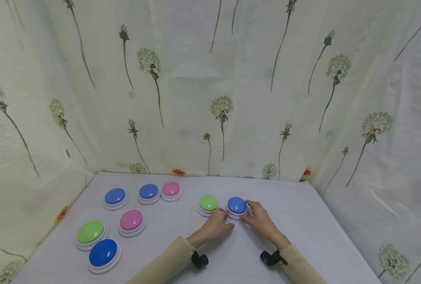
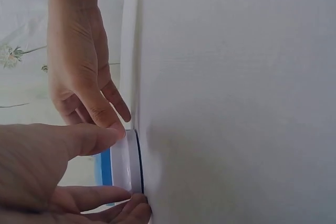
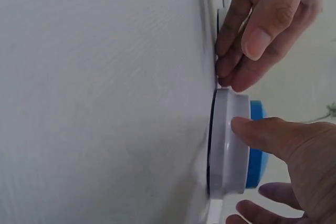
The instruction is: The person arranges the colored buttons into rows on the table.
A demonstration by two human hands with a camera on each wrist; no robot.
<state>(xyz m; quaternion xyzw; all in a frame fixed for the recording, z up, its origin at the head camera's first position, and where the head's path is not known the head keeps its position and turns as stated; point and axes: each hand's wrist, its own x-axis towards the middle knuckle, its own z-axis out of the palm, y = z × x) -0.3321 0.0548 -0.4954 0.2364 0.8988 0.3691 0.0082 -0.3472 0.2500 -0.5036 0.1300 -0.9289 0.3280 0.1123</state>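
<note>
The blue-domed push button (image 1: pixel 237 206) sat on the white-covered table (image 1: pixel 295 205), right of the green-domed button (image 1: pixel 208 202). The right hand (image 1: pixel 261 221) held its base (image 3: pixel 226 161), thumb in front, forefinger behind; the left hand (image 1: pixel 214 226), fingers loose, lay beside its left edge, contact hard to tell. Steadying it likely called for low, even pressure there, clear of the dome (image 3: pixel 255 169).

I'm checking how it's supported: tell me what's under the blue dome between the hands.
A white base shows under the blue dome, standing on the white table; the patch beneath the base is covered, so unseen.
</note>
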